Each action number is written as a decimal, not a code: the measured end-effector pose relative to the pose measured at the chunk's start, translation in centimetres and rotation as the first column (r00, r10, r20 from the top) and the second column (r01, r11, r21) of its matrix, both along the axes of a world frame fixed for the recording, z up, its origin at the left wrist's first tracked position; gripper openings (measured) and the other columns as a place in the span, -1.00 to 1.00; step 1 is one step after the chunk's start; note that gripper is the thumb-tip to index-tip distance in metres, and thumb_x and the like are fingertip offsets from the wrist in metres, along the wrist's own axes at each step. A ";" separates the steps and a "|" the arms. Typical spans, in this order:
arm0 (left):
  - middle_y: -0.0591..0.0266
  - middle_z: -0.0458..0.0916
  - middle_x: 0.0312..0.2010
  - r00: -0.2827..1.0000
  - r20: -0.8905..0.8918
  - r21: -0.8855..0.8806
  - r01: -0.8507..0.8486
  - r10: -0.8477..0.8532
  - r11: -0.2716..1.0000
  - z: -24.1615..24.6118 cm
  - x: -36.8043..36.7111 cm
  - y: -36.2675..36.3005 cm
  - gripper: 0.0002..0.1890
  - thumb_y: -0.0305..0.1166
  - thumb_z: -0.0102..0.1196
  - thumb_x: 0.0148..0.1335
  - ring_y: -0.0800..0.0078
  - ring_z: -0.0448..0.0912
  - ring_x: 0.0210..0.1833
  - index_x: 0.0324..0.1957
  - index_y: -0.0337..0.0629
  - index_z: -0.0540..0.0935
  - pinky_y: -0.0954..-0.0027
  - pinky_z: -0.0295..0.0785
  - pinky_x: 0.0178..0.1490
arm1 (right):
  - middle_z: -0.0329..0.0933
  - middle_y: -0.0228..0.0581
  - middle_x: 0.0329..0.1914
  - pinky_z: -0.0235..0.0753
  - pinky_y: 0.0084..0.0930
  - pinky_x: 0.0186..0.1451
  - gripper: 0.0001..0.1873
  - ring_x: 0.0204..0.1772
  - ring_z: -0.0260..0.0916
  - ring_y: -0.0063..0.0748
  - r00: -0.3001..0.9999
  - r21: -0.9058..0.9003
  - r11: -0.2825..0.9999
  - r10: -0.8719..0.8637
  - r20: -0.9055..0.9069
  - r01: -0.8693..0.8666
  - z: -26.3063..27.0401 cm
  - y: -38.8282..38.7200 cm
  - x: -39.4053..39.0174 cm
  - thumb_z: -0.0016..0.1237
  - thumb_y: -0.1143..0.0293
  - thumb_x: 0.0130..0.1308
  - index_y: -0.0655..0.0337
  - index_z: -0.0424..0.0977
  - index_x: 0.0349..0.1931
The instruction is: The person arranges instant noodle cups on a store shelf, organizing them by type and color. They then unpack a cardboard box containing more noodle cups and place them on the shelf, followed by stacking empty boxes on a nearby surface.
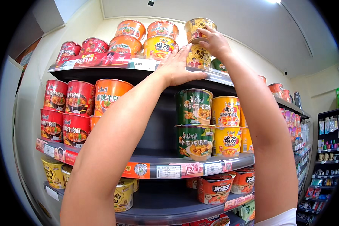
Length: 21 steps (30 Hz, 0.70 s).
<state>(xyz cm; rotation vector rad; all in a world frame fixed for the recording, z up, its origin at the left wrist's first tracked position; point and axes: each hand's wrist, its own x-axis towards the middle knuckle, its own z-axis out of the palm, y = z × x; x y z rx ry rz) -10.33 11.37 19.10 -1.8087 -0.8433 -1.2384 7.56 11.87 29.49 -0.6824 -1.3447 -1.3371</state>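
Note:
Both my arms reach up to the top shelf (pixel 99 66) of a rack of instant noodle cups. My right hand (pixel 214 41) is on the right side of a tan noodle cup (pixel 196 28), which sits above another tan noodle cup (pixel 198 58); whether it grips the cup I cannot tell. Fingers spread, my left hand (pixel 179 66) lies at the shelf's front edge, its fingertips between a yellow noodle cup (pixel 158 46) and the lower tan cup. Orange noodle cups (pixel 131 27) stand stacked to the left. A dark green cup (pixel 218 64) shows partly behind my right wrist.
Below, the middle shelf (pixel 147 161) holds red cups (pixel 79 97), green cups (pixel 194 106) and yellow cups (pixel 226 111). A lower shelf (pixel 163 209) bears red bowls (pixel 216 189) and pale yellow cups (pixel 124 196). More racks (pixel 329 162) with small goods stand at the right.

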 end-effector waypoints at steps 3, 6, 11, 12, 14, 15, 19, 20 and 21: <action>0.02 -0.03 0.47 1.000 -0.002 -0.002 0.001 -0.001 1.000 0.0 -0.2 0.1 0.24 0.46 0.05 -0.10 0.14 -0.14 0.54 0.47 -0.09 -0.10 0.17 -0.19 0.52 | 0.09 -0.08 0.47 0.29 -0.26 0.37 -0.41 0.40 0.20 -0.07 0.997 -0.057 0.996 0.067 -0.041 -0.069 -1.0 2.0 -0.4 -0.02 0.09 0.31 -0.15 0.24 0.34; 0.05 -0.03 0.48 0.999 -0.012 0.009 -0.043 0.043 0.999 0.1 -0.1 0.4 0.23 0.46 0.05 -0.10 0.15 -0.14 0.54 0.48 -0.07 -0.11 0.17 -0.19 0.52 | 0.07 0.00 0.47 0.22 -0.24 0.41 -0.37 0.40 0.18 0.04 0.989 -0.077 0.991 0.106 -0.101 -0.114 -1.7 3.5 -1.3 -0.11 -0.01 0.34 -0.06 0.18 0.38; 0.04 -0.02 0.47 0.999 -0.031 -0.009 -0.034 0.034 0.999 0.0 -0.2 0.0 0.22 0.45 0.06 -0.09 0.15 -0.13 0.54 0.47 -0.07 -0.08 0.16 -0.19 0.52 | 0.11 -0.03 0.45 0.17 -0.25 0.43 -0.37 0.45 0.10 -0.02 0.990 -0.153 0.984 0.073 -0.120 -0.091 -2.2 4.0 -2.4 -0.22 -0.06 0.38 0.02 0.21 0.36; 0.04 -0.02 0.47 0.999 -0.036 -0.007 -0.032 0.032 0.999 -0.1 -0.2 -0.1 0.21 0.44 0.07 -0.09 0.14 -0.13 0.54 0.47 -0.07 -0.08 0.16 -0.18 0.52 | 0.13 -0.05 0.44 0.19 -0.26 0.42 -0.39 0.44 0.11 -0.02 0.991 -0.179 0.979 0.074 -0.111 -0.093 -2.3 3.8 -2.5 -0.23 -0.05 0.39 0.02 0.22 0.36; 0.01 -0.02 0.47 0.999 -0.045 -0.006 -0.015 0.015 1.000 -0.1 -0.3 -0.4 0.21 0.43 0.09 -0.09 0.13 -0.12 0.54 0.47 -0.06 -0.07 0.16 -0.18 0.52 | 0.18 -0.09 0.41 0.21 -0.26 0.40 -0.42 0.42 0.14 -0.04 0.992 -0.208 0.973 0.075 -0.102 -0.095 -2.5 3.4 -2.6 -0.24 -0.02 0.40 0.03 0.26 0.34; 0.00 -0.02 0.47 0.999 -0.053 -0.006 -0.004 0.004 1.000 0.0 -0.3 -0.3 0.21 0.42 0.11 -0.09 0.12 -0.12 0.54 0.47 -0.05 -0.06 0.16 -0.17 0.52 | 0.21 -0.11 0.40 0.22 -0.26 0.39 -0.44 0.41 0.16 -0.06 0.992 -0.211 0.973 0.073 -0.104 -0.093 -2.7 3.5 -2.6 -0.24 0.00 0.40 0.04 0.28 0.32; -0.18 0.07 0.41 0.996 -0.081 0.067 0.049 -0.044 0.997 0.0 -0.1 0.4 0.13 0.29 0.18 -0.08 -0.02 -0.05 0.51 0.46 0.02 0.00 0.13 -0.14 0.51 | 0.31 -0.16 0.33 0.27 -0.27 0.36 -0.51 0.35 0.25 -0.14 0.980 -0.062 0.978 0.199 0.016 -0.198 -3.6 4.2 -1.3 -0.23 0.10 0.39 0.08 0.34 0.25; -0.18 0.08 0.41 0.993 -0.107 0.080 0.051 -0.042 0.996 0.0 -0.1 0.4 0.13 0.27 0.18 -0.09 0.01 -0.06 0.51 0.46 0.01 -0.01 0.15 -0.15 0.51 | 0.43 -0.10 0.22 0.34 -0.27 0.30 -0.56 0.26 0.36 -0.12 0.960 0.024 0.962 0.268 0.085 -0.271 -4.1 4.6 -0.5 -0.19 0.19 0.36 0.11 0.39 0.20; -0.17 0.08 0.41 0.991 -0.130 0.086 0.048 -0.036 0.995 -0.3 -0.4 0.7 0.13 0.25 0.18 -0.09 0.04 -0.07 0.52 0.46 0.00 -0.02 0.16 -0.15 0.51 | 0.46 -0.07 0.17 0.36 -0.27 0.27 -0.57 0.22 0.39 -0.08 0.935 -0.029 0.941 0.338 0.105 -0.337 -5.3 4.4 -0.4 -0.17 0.21 0.35 0.11 0.41 0.18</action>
